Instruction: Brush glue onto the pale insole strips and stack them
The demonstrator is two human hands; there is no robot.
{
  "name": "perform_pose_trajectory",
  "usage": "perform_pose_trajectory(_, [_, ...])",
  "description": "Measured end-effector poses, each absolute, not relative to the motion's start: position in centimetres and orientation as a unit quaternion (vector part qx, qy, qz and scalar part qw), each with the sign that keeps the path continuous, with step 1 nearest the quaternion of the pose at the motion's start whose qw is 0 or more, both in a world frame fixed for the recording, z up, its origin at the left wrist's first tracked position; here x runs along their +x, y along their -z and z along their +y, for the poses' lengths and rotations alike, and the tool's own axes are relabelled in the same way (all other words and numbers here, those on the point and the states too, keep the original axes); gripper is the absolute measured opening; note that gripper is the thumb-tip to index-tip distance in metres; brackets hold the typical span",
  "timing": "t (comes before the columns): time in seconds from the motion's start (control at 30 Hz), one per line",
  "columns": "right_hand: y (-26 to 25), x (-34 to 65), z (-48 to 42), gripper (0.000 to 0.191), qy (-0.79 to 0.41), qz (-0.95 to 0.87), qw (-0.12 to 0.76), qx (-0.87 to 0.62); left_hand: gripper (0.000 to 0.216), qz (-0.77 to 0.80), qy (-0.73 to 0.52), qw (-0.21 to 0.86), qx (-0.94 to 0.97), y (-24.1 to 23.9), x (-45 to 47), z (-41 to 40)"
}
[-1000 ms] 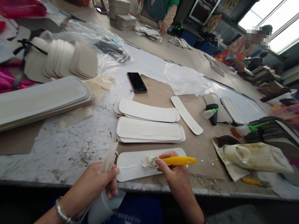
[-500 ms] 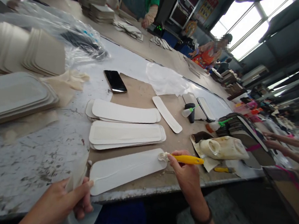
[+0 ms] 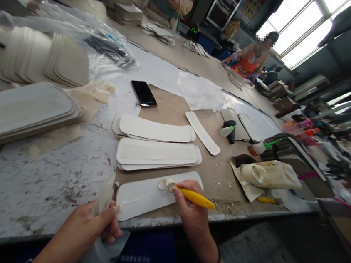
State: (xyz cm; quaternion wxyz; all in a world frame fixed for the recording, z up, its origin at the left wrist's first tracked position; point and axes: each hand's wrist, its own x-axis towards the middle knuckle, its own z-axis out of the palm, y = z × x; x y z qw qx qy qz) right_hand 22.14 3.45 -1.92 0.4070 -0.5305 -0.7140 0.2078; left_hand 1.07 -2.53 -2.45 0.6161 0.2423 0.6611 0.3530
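A long white panel with rounded corners (image 3: pixel 143 199) lies on the brown board at the table's front edge. My right hand (image 3: pixel 193 213) is closed round a yellow-handled brush (image 3: pixel 195 197), its whitish bristles touching the upper middle of the panel. Closed on a pale, thin bent sheet (image 3: pixel 104 199) is my left hand (image 3: pixel 98 224), the thumb tip at the panel's left end. Just behind the panel are two piles of similar white panels, a nearer pile (image 3: pixel 159 154) and a farther pile (image 3: pixel 157 128). A single narrow white strip (image 3: pixel 203 133) lies slanted to their right.
On the left stand stacked panels (image 3: pixel 23 111). A phone (image 3: pixel 143 94) lies behind the piles. At right are a cut-open, stained plastic jug (image 3: pixel 271 174), a second yellow-handled brush (image 3: pixel 268 200) and a bottle with a green nozzle (image 3: pixel 258 147). Other people work across the table and at far right.
My right hand has moved the brush left along the panel, from its right end to near its middle. My left hand keeps its hold. The camera view has shifted slightly.
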Motion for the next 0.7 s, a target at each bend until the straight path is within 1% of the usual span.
perform_pose_trajectory(0.07, [1.9,24.7,4.1,0.003,-0.130,-0.725,0.395,-0.549,0.032,0.660,-0.358,0.616,0.240,2.5,1.1,-2.6])
perform_pose_trajectory(0.17, [1.7,27.6,4.7,0.005,-0.048,-0.732,0.375,-0.567,0.032,0.665,-0.358,0.614,0.228,2.4,1.2,-2.5])
perform_pose_trajectory(0.27, [1.3,29.1,5.0,0.006,0.002,-0.741,0.364,-0.565,0.031,0.679,-0.355,0.604,0.220,2.0,1.4,-2.5])
perform_pose_trajectory(0.37, [0.8,29.9,4.8,0.007,0.023,-0.749,0.351,-0.562,0.030,0.684,-0.362,0.596,0.213,1.5,1.6,-2.5])
perform_pose_trajectory(0.43, [0.5,29.9,4.3,0.008,0.012,-0.755,0.338,-0.561,0.029,0.687,-0.365,0.592,0.211,1.5,1.6,-2.6])
perform_pose_trajectory(0.57, [0.7,27.8,2.0,0.010,-0.052,-0.768,0.318,-0.553,0.032,0.686,-0.349,0.595,0.231,2.7,1.3,-2.8])
perform_pose_trajectory(0.63, [0.7,25.6,0.6,0.012,-0.102,-0.768,0.326,-0.542,0.032,0.677,-0.332,0.613,0.237,3.4,1.0,-2.8])
perform_pose_trajectory(0.7, [0.6,23.3,-0.5,0.013,-0.178,-0.760,0.334,-0.528,0.033,0.672,-0.319,0.622,0.243,3.7,0.8,-2.7])
